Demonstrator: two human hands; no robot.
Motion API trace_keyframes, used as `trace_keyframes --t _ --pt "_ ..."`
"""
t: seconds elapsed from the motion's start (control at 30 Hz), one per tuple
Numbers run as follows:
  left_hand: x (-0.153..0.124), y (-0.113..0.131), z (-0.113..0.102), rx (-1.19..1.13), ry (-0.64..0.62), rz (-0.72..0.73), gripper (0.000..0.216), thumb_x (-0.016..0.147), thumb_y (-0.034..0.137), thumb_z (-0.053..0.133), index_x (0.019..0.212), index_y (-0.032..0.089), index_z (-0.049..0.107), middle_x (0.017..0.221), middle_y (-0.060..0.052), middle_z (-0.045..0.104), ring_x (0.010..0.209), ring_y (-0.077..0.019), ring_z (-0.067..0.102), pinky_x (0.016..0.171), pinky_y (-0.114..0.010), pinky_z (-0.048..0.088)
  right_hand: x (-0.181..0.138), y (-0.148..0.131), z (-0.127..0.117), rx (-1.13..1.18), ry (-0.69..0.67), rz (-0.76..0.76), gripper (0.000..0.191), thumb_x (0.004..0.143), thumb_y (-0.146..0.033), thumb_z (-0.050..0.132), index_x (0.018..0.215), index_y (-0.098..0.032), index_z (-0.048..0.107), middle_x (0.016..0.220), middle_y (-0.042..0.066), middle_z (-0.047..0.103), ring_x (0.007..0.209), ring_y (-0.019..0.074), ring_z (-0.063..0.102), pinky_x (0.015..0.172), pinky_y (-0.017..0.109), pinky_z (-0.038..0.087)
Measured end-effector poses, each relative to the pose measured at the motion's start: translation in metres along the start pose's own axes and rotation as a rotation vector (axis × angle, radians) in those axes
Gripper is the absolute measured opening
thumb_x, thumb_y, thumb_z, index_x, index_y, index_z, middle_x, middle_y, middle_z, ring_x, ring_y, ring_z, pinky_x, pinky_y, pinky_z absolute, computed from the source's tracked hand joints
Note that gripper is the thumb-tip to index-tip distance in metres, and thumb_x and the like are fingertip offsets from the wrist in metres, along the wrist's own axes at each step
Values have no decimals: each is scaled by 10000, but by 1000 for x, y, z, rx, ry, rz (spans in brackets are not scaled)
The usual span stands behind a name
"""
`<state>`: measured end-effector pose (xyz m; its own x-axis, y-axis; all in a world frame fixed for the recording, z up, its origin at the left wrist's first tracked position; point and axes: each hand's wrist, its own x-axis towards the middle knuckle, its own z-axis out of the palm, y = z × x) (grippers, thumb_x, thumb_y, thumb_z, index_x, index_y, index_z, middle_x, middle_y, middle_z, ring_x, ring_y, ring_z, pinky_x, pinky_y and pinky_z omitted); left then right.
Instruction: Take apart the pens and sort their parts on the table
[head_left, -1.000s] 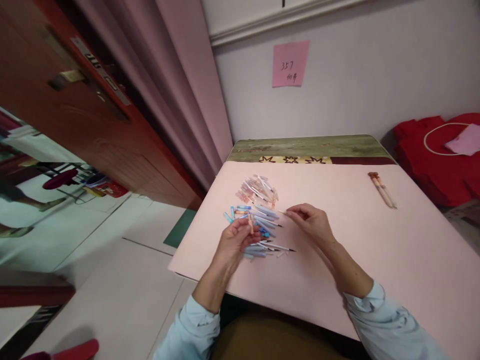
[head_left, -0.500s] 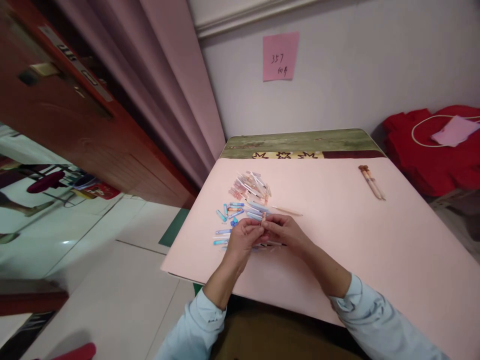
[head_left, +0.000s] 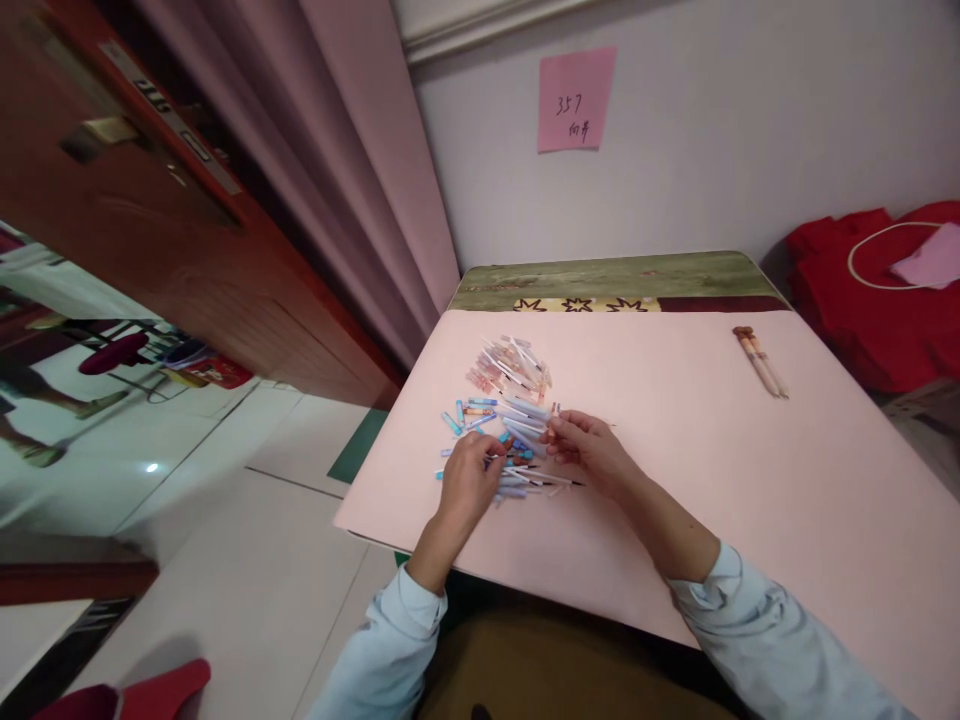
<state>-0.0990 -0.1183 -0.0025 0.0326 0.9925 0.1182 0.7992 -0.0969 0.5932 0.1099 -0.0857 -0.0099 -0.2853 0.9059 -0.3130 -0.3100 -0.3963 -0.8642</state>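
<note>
My right hand (head_left: 592,450) pinches a small pale pen part (head_left: 555,410) upright between thumb and fingers. My left hand (head_left: 471,472) hovers low over the loose blue pen parts, thumb and fingertips together; what they hold, if anything, I cannot make out. Around them lie blue pen caps (head_left: 451,423), pale blue pen barrels (head_left: 525,412) and white pen refills (head_left: 532,477) with dark tips. Behind these is a heap of pinkish clear pen parts (head_left: 517,362). Two finished-looking pens (head_left: 760,362) with brown tops lie side by side at the right.
A pale pink sheet covers the table (head_left: 675,400), its green back edge showing by the wall. A pink note (head_left: 576,100) is stuck on the wall. Red cloth (head_left: 877,310) is piled at the right. A wooden door (head_left: 225,300) and curtain stand left; a person's legs show beyond.
My hands were together at a small pen part. They have parted: the left has moved down-left to the blue parts, while the right keeps a pale part. The view has shifted slightly.
</note>
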Motion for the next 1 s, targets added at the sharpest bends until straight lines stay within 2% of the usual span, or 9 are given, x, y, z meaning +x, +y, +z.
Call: trace_keyframes --t 0.13,0.27,0.43,0.63,0.87,1.0 --pt "2 -1 -5 74 29 18 112 799 142 575 807 209 664 874 -51 634 910 -226 570 808 -339 431 3 0 -3 -7 92 -54 402 672 -540 782 796 -179 653 788 35 707 620 110 609 577 227 496" --pt "4 -3 -6 79 4 29 106 808 149 586 806 210 672 864 -53 635 915 -230 570 809 -340 434 5 -1 -6 8 137 -91 413 643 -520 807 830 -177 676 796 40 706 635 116 611 604 237 508" --pt "7 3 3 92 -20 161 130 825 127 584 832 209 684 857 -46 643 907 -219 572 853 -348 425 6 0 -7 39 155 -113 413 634 -499 822 857 -177 691 815 35 703 650 117 611 622 239 506" --pt "16 2 1 198 33 114 109 804 123 604 789 204 676 817 -52 621 866 -233 560 810 -357 423 8 1 -8 64 160 -118 389 641 -478 829 871 -189 708 812 23 704 665 121 618 655 259 505" --pt "19 4 8 149 1 126 107 797 121 622 799 209 684 807 -42 641 859 -224 567 800 -346 421 8 3 -9 45 161 -120 383 651 -479 823 865 -181 712 826 33 705 654 109 599 632 245 491" --pt "14 5 4 77 15 127 85 806 134 632 799 203 679 816 -41 644 857 -217 566 793 -338 423 8 1 -9 44 175 -118 384 653 -477 820 870 -180 711 808 31 701 644 108 595 623 244 486"
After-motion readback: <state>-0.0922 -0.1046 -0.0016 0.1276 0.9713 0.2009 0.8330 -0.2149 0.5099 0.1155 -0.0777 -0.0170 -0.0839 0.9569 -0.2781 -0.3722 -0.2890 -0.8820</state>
